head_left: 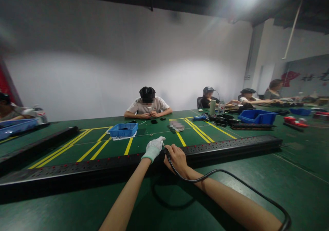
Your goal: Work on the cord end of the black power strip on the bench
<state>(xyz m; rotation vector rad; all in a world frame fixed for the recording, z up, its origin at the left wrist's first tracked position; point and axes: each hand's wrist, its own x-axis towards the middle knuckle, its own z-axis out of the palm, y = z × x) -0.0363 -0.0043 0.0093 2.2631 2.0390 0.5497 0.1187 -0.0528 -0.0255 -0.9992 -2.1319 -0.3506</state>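
Observation:
A long black power strip (221, 147) lies across the green table (282, 183) in front of me. My left hand (154, 148), in a white glove, rests curled on the strip's middle. My bare right hand (177, 159) sits beside it, fingers closed around a black plug where a thick black cable (231, 176) meets the strip. The cable loops over my right forearm and runs off toward the lower right corner.
A blue tray (123, 130) stands past the strip between yellow floor-style lines. A person sits opposite with hands together. Other people work at the right and far left, among blue bins (257, 116), a bottle and more black strips (38, 145).

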